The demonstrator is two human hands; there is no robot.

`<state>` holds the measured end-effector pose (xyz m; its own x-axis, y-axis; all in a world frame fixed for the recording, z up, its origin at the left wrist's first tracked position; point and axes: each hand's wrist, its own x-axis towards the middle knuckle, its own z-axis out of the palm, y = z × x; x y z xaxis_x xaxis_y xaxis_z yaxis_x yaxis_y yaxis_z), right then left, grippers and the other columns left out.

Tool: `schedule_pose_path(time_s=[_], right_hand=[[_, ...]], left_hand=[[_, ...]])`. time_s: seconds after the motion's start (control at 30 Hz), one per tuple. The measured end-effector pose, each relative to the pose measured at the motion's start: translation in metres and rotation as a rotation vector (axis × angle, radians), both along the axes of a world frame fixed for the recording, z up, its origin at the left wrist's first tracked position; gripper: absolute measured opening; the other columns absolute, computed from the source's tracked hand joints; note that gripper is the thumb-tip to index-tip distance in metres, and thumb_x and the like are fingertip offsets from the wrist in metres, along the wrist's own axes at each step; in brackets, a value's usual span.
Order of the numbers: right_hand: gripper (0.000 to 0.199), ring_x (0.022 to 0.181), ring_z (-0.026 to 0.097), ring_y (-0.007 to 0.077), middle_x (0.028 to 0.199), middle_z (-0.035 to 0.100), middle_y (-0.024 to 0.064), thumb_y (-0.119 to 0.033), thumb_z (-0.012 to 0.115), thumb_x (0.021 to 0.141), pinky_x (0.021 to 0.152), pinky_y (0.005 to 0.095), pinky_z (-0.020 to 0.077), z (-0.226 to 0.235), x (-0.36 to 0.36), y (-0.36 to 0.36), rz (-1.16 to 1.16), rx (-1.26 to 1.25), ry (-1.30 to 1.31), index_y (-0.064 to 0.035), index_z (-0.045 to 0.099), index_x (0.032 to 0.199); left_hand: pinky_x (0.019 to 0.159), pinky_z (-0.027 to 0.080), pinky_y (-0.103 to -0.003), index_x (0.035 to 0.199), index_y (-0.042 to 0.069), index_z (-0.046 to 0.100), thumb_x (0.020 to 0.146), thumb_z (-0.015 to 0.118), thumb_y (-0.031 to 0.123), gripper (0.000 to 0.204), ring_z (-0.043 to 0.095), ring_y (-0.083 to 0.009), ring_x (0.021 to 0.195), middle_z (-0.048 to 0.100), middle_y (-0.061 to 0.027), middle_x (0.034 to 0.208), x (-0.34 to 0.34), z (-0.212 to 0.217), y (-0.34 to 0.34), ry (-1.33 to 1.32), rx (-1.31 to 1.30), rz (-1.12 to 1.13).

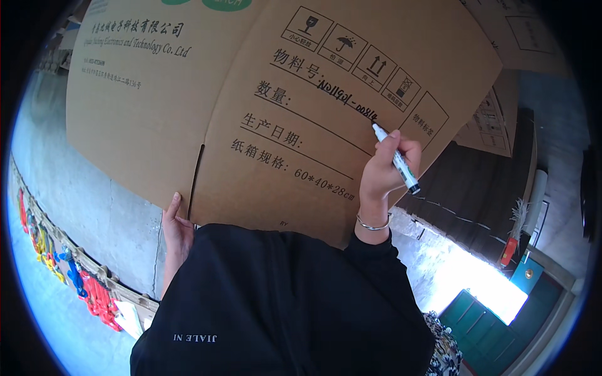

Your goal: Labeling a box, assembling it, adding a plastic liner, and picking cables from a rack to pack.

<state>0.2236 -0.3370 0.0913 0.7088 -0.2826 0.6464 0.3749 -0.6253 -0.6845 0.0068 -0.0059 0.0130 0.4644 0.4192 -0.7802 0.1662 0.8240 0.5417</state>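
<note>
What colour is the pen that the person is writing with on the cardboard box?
The pen is white with a black tip and a green band, seen in the head view, held in the right hand.

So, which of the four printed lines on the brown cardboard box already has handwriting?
The topmost line, where the right hand holds the white marker pen; the three lines below it are blank.
</note>
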Motion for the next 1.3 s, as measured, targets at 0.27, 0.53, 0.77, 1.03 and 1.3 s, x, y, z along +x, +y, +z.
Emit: schedule_pose_path(time_s=[0.27, 0.53, 0.77, 1.03, 1.3], right_hand=[[0.022, 0.05, 0.052, 0.0062, 0.06, 0.059, 0.0064, -0.011, 0.064, 0.092, 0.046, 0.0192, 0.0393, 0.003, -0.001, -0.001, -0.05, 0.012, 0.026, -0.0019, 0.051, 0.077], [0.024, 0.052, 0.055, 0.0083, 0.06, 0.059, 0.0063, -0.011, 0.064, 0.092, 0.049, 0.0211, 0.042, 0.005, -0.004, 0.0, -0.092, 0.067, 0.038, -0.0011, 0.05, 0.076], [0.021, 0.052, 0.054, 0.0077, 0.061, 0.059, 0.007, -0.008, 0.061, 0.092, 0.048, 0.0199, 0.0408, 0.0, -0.011, -0.011, -0.08, 0.036, 0.023, -0.0022, 0.049, 0.077], [0.02, 0.054, 0.056, 0.0073, 0.063, 0.061, 0.0077, -0.012, 0.062, 0.093, 0.049, 0.0192, 0.0413, 0.002, -0.013, -0.013, -0.093, 0.132, 0.054, -0.0017, 0.051, 0.08], [0.02, 0.051, 0.052, 0.0068, 0.062, 0.059, 0.0075, -0.012, 0.061, 0.094, 0.048, 0.0198, 0.0405, 0.002, -0.01, -0.015, -0.107, 0.054, 0.078, -0.0017, 0.051, 0.08]], left_hand=[[0.094, 0.053, -0.037, 0.118, -0.001, 0.054, 0.088, 0.069, 0.014, 0.037, 0.064, -0.0221, 0.106, 0.065, -0.0107, 0.115, 0.001, -0.002, -0.001, -0.013, -0.007, -0.005], [0.095, 0.052, -0.038, 0.119, 0.002, 0.053, 0.088, 0.068, 0.015, 0.036, 0.064, -0.0222, 0.106, 0.064, -0.0092, 0.115, -0.003, -0.007, 0.003, -0.01, -0.014, -0.019], [0.094, 0.053, -0.036, 0.12, 0.005, 0.052, 0.089, 0.068, 0.014, 0.037, 0.063, -0.0205, 0.108, 0.063, -0.006, 0.116, -0.005, -0.011, 0.008, 0.011, -0.025, -0.043], [0.093, 0.052, -0.033, 0.122, 0.005, 0.051, 0.089, 0.068, 0.016, 0.038, 0.063, -0.0184, 0.108, 0.063, -0.0051, 0.117, -0.009, -0.013, 0.011, -0.028, -0.073, -0.053], [0.093, 0.052, -0.034, 0.121, 0.005, 0.052, 0.088, 0.069, 0.015, 0.038, 0.063, -0.019, 0.108, 0.063, -0.0056, 0.117, -0.005, -0.009, 0.008, 0.036, -0.044, -0.029]])
